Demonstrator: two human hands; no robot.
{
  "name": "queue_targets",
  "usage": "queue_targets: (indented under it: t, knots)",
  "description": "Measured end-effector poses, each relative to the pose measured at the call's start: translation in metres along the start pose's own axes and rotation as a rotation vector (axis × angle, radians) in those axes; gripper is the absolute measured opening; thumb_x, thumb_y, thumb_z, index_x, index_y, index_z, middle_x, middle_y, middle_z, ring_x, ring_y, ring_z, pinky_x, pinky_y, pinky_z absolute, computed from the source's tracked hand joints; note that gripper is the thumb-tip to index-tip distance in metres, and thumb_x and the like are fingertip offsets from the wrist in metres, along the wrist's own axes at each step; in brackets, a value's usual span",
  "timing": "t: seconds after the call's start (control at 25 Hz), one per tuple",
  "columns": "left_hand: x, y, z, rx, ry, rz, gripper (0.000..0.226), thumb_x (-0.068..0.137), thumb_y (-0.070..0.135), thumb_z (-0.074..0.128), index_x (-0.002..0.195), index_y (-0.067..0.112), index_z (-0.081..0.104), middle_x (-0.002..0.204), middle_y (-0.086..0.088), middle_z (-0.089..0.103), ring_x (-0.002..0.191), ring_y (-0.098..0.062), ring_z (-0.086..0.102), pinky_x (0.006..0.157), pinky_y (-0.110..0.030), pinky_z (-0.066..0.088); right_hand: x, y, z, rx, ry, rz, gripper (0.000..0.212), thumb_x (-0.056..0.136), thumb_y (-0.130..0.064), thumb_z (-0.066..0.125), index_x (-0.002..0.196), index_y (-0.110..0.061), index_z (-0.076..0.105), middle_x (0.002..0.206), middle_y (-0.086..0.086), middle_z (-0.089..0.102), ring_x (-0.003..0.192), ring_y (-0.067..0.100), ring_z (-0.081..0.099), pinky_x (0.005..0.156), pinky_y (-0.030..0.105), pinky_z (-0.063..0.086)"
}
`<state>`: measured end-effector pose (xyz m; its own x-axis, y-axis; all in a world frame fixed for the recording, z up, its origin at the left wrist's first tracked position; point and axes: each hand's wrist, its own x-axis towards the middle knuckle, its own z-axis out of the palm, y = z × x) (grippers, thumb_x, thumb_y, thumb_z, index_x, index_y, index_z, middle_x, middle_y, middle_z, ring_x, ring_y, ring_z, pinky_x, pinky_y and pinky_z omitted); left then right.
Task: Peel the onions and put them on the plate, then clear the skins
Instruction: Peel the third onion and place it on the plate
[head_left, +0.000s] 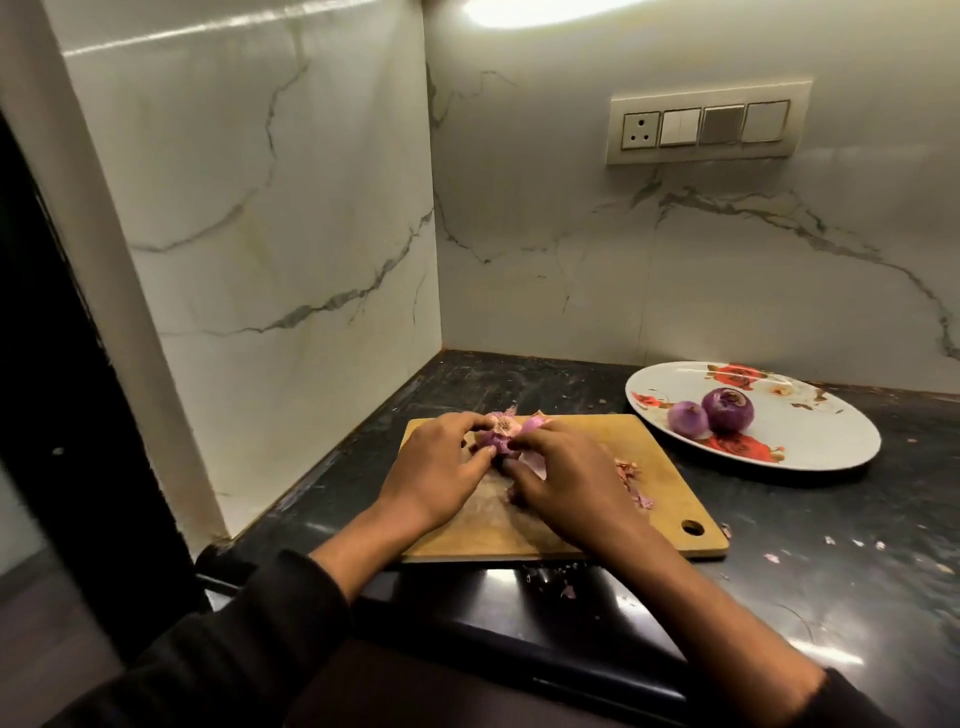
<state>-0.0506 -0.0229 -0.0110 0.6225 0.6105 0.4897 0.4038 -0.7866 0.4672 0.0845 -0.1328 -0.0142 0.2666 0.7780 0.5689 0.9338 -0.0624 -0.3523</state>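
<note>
1. Left hand (436, 470) and right hand (563, 480) side by side over the far half of a wooden cutting board (670, 499), both curled round one red onion (136, 439).
2. Left fingers wrapped over the onion's left side, thumb pressed to its near face; right fingertips pinching papery skin at its right side.
3. Dry tufted end of the onion facing up between the two hands, loose skin flaring behind.
4. Torn onion skins (631, 480) scattered on the board just right of the right hand; smaller flecks (550, 577) on the dark stone counter (831, 545) near the board's front edge.
5. To the right, well apart from the board: white floral plate (831, 441) carrying two peeled onions touching, a small pale one (688, 417) and a larger dark one (728, 409).
6. Behind, marble wall with a switch panel (709, 127).
</note>
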Motion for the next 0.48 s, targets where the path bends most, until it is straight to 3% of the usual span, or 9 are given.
queue_targets:
  t: [0.08, 0.2, 0.4, 0.48]
  knots:
    - [0.004, -0.005, 0.005, -0.010, 0.017, -0.051, 0.033, 0.092, 0.028, 0.068, 0.124, 0.023, 0.064, 0.122, 0.003, 0.065, 0.099, -0.009, 0.059, 0.080, -0.016, 0.042, 0.006, 0.002, -0.001, -0.010, 0.085, 0.042, 0.018, 0.091, -0.032, 0.067, 0.104, -0.024, 0.075, 0.095, -0.004, 0.071, 0.086, 0.016, 0.064, 0.070, 0.035, 0.052]
    - [0.014, -0.005, 0.012, -0.043, 0.026, -0.092, 0.029, 0.092, 0.028, 0.067, 0.121, 0.023, 0.066, 0.119, 0.002, 0.066, 0.094, -0.010, 0.061, 0.077, -0.021, 0.047, 0.020, 0.015, -0.004, -0.039, 0.118, 0.140, 0.021, 0.091, -0.030, 0.066, 0.108, -0.021, 0.074, 0.106, 0.000, 0.072, 0.094, 0.020, 0.065, 0.079, 0.039, 0.054]
    - [0.035, 0.003, 0.019, -0.017, 0.028, -0.050, 0.032, 0.092, 0.026, 0.066, 0.124, 0.021, 0.065, 0.123, -0.001, 0.063, 0.109, -0.015, 0.060, 0.093, -0.031, 0.051, 0.043, 0.031, 0.002, -0.027, -0.094, 0.274, 0.037, 0.095, -0.033, 0.060, 0.129, -0.018, 0.064, 0.130, 0.003, 0.065, 0.119, 0.021, 0.059, 0.098, 0.040, 0.049]
    - [0.040, 0.003, 0.020, -0.003, -0.021, -0.058, 0.034, 0.093, 0.030, 0.066, 0.125, 0.020, 0.064, 0.124, -0.001, 0.061, 0.112, -0.016, 0.059, 0.095, -0.031, 0.050, 0.050, 0.031, 0.003, 0.034, -0.137, 0.281, 0.036, 0.097, -0.033, 0.058, 0.129, -0.019, 0.066, 0.128, 0.000, 0.068, 0.119, 0.019, 0.060, 0.098, 0.036, 0.049]
